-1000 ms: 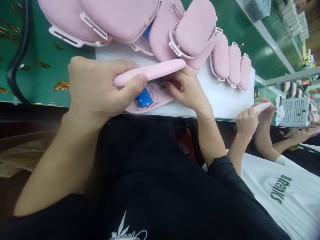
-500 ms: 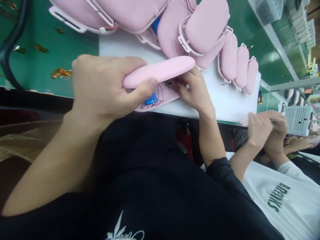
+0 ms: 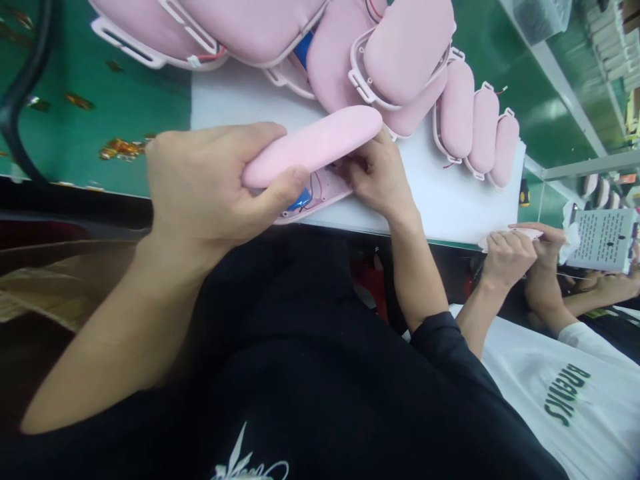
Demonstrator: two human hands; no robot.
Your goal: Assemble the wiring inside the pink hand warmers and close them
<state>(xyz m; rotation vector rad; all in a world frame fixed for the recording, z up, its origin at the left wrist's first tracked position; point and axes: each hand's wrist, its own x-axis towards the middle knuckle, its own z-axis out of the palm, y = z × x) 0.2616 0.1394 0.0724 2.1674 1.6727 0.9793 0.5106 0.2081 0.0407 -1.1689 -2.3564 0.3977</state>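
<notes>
My left hand (image 3: 215,180) is closed around one end of a pink oval cover (image 3: 315,145), thumb at the front and fingers over the back. Under the cover lies a pink half-shell (image 3: 320,204) with a blue battery (image 3: 300,200) and thin red and black wires inside. My right hand (image 3: 380,173) reaches in at the far end between cover and half-shell. Its fingers are bent and pressed together there, and what they pinch is hidden by the cover and the hand itself.
Several pink oval casings (image 3: 407,53) are stacked and lined up along the back of the white sheet (image 3: 425,200). Small gold-coloured film pieces (image 3: 123,148) and a black cable (image 3: 30,100) are on the left. At the right, a co-worker's hands (image 3: 513,257) hold a pink piece.
The cover is tilted slightly more, and my right hand has moved a little left, deeper against the half-shell. The co-worker's hands have shifted, and their pink piece shows more clearly.
</notes>
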